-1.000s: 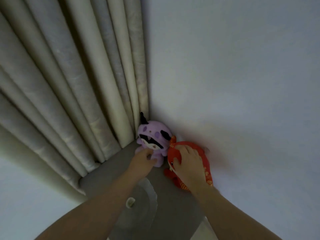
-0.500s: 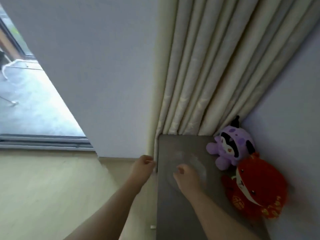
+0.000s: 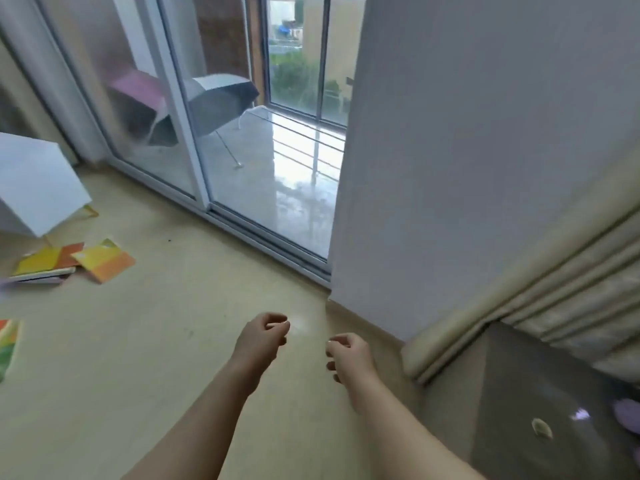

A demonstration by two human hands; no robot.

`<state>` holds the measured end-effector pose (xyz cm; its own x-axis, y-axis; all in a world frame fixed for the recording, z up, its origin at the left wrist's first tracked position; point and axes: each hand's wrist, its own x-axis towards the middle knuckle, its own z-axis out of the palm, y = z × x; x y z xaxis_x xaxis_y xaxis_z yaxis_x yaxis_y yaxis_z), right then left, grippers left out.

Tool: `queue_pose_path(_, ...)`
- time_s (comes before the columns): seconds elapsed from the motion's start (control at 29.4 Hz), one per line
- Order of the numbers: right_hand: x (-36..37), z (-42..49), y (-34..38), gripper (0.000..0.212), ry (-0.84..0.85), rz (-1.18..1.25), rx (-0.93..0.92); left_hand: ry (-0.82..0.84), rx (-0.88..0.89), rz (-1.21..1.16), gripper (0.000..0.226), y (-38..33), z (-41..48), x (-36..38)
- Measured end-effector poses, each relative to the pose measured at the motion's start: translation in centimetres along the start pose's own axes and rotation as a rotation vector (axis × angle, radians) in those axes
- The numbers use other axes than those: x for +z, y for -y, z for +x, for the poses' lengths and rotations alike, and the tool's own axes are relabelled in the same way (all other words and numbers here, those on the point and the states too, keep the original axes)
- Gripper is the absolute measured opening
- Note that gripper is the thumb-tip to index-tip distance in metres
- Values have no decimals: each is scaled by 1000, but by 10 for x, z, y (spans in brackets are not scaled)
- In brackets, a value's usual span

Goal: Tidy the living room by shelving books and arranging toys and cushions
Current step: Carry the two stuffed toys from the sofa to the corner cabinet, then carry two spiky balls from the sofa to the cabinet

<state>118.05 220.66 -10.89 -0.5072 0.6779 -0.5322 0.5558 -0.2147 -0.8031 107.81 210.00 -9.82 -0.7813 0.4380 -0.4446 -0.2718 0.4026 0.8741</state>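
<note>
My left hand (image 3: 261, 337) and my right hand (image 3: 348, 356) hang over the beige floor (image 3: 156, 341), fingers loosely curled, holding nothing. Several colourful books (image 3: 74, 261) lie scattered on the floor at the far left, well away from both hands. Another colourful book (image 3: 7, 344) shows at the left edge. A sliver of the purple plush toy (image 3: 627, 412) sits at the right edge on the grey cabinet top (image 3: 540, 393). The red plush toy is out of view.
A white box-like piece of furniture (image 3: 34, 181) stands at the far left. Sliding glass doors (image 3: 214, 140) face a balcony with an open umbrella (image 3: 221, 102). A grey wall (image 3: 485, 150) and a bunched beige curtain (image 3: 519, 306) fill the right side.
The view has swung left from the cabinet corner to the floor and glass doors. Both hands let go of the plush toys and came off the cabinet; they now hang empty.
</note>
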Motion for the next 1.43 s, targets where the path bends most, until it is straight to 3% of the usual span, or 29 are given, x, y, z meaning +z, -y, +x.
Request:
queue_pose_path(0.31,265,-65,65,8,465,-99,-41,-496,-118,-221,9,62,-24,-268)
queue_pose_path(0.48,354,-85,86,9,619,-168,-71,-663,-153,-301,10,82,-30,-348)
queue_pose_path(0.82,537,-78,146,12,748,-176,-4,-894,-265,-549,10,100,12,-494)
queue_pose_path(0.88,648,-47,204,12,776,-220,-15,-944,-277,-549,8,84,78,-599)
queue_pose_path(1.02,734,-54,254,13,843,-295,-48,-1017,-241,-565,9,65,97,-687)
queue_pose_path(1.19,854,-76,275,10,932,-391,-61,-1119,-273,-665,11,88,113,-794)
queue_pose_path(1.33,908,-93,276,10,932,-434,-31,-1126,-279,-706,10,105,114,-847)
queue_pose_path(1.43,996,-121,274,13,926,-451,-42,-1148,-275,-721,12,135,114,-927)
